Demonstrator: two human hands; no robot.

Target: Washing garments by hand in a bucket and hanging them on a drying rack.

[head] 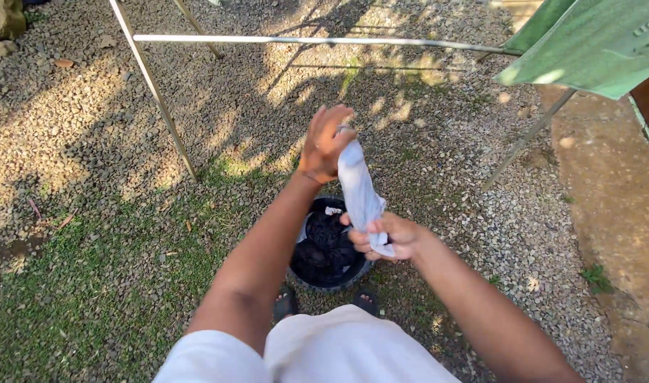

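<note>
Head view, from the left: the metal drying rack [154, 89] stands on gravel, its top rail running across ahead of me. My left hand [324, 145] is raised, fingers curled tight around the upper end of a pale, twisted cloth [360, 191] — the cloth hangs slanting down to my right hand [385, 237], which is closed around its lower end. Both hands grip it; neither is free. Directly under them, between my sandalled feet, sits a dark bucket [307, 273] with more dark, wet-looking laundry inside (I can't tell how many pieces). Further right a green cloth [594, 46] is draped over the rack's far end.

What could go wrong, as I judge it: the cloth looks damp and slick, so a loosened grip at either end could let it swing out and drop — past the bucket, onto gravel and grass, where it would pick up grit. Twisting too hard might also strain the fabric.
</note>
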